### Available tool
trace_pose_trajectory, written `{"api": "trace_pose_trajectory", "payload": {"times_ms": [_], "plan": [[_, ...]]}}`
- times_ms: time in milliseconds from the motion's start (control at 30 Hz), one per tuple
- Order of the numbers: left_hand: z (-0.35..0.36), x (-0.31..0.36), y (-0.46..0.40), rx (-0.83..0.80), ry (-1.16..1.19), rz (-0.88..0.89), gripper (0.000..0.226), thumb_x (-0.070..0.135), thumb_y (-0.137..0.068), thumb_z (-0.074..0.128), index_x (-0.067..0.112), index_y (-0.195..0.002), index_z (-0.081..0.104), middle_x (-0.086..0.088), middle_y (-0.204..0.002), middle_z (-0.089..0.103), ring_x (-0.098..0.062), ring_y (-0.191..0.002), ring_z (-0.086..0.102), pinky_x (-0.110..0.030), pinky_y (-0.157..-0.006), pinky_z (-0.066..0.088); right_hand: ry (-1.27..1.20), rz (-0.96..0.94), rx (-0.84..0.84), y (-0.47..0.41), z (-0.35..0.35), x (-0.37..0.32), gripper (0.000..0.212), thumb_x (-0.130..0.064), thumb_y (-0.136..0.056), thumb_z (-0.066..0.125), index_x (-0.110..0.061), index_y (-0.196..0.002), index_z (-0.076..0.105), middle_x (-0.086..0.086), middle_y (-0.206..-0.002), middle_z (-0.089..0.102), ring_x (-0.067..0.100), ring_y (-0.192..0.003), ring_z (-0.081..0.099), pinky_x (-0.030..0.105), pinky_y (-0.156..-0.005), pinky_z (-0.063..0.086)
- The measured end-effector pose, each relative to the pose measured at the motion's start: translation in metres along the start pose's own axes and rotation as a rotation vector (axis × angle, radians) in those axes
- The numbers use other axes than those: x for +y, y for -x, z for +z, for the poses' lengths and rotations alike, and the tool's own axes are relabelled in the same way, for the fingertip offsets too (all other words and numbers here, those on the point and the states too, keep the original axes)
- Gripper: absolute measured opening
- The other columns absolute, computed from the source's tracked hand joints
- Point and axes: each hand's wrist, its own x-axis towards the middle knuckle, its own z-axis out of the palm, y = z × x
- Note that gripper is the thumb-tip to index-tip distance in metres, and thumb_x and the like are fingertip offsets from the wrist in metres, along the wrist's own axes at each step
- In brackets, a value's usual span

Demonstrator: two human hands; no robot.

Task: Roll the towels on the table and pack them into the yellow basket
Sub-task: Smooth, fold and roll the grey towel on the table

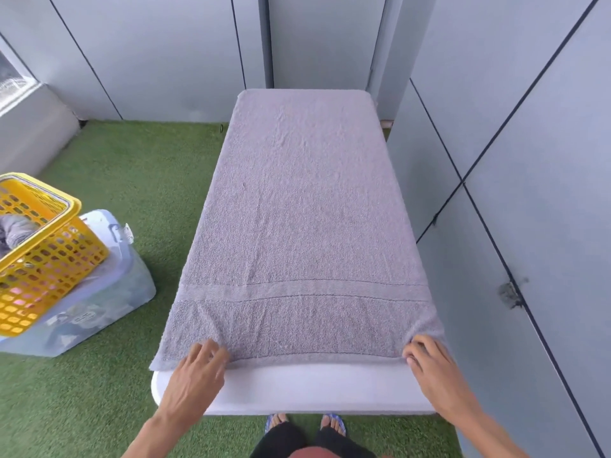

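The fingers (pixel 216 353) of the left hand (pixel 195 375) curl onto the near edge of the grey towel (pixel 304 209) close to its left corner, pinching the hem, while the fingers (pixel 415 353) of the right hand (pixel 433 371) are bent around the same edge at the right corner, gripping the cloth, which puckers into small folds there. The towel lies spread flat along the white tabletop (pixel 297 388), covering nearly all of it; only a bare strip with rounded corners shows at the near end, and the towel's left near corner hangs slightly past the side. Its fabric is looped terry, with a smooth woven band running across it near the hands and faint creases further up. Well to the left, apart from the tabletop, the yellow basket (pixel 43 256) of perforated plastic sits tilted on top of a translucent storage box (pixel 109 292) with a clasp at its lid; grey cloth (pixel 15 229) shows inside the basket. The box stands on green artificial grass (pixel 115 180). Grey wall panels (pixel 529 160) with dark seams rise just beside the tabletop's right side and behind its far end. The person's sandalled feet (pixel 305 423) show below the near edge.
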Motion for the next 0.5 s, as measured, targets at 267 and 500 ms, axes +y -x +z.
{"api": "trace_pose_trajectory", "payload": {"times_ms": [267, 500], "plan": [[-0.005, -0.024, 0.005, 0.037, -0.128, -0.037, 0.079, -0.021, -0.041, 0.068, 0.017, -0.109, 0.054, 0.001, -0.099, 0.051, -0.020, -0.078, 0.051, -0.031, -0.056, 0.049, -0.064, 0.297, 0.020, 0.000, -0.003, -0.001, 0.019, -0.004, -0.081, 0.068, -0.021, -0.088, 0.061, -0.009, -0.094, 0.050, 0.015, -0.091, 0.047, 0.029, -0.073, 0.041], [-0.009, -0.045, -0.004, -0.025, -0.014, -0.197, 0.041, -0.014, -0.062, 0.065, 0.020, -0.080, 0.053, 0.010, -0.080, 0.050, -0.017, -0.075, 0.046, -0.030, -0.057, 0.044, -0.202, 0.302, -0.078, 0.009, -0.016, 0.001, 0.018, -0.007, -0.091, 0.057, -0.025, -0.091, 0.059, -0.016, -0.092, 0.056, 0.008, -0.090, 0.046, 0.027, -0.076, 0.037]]}}
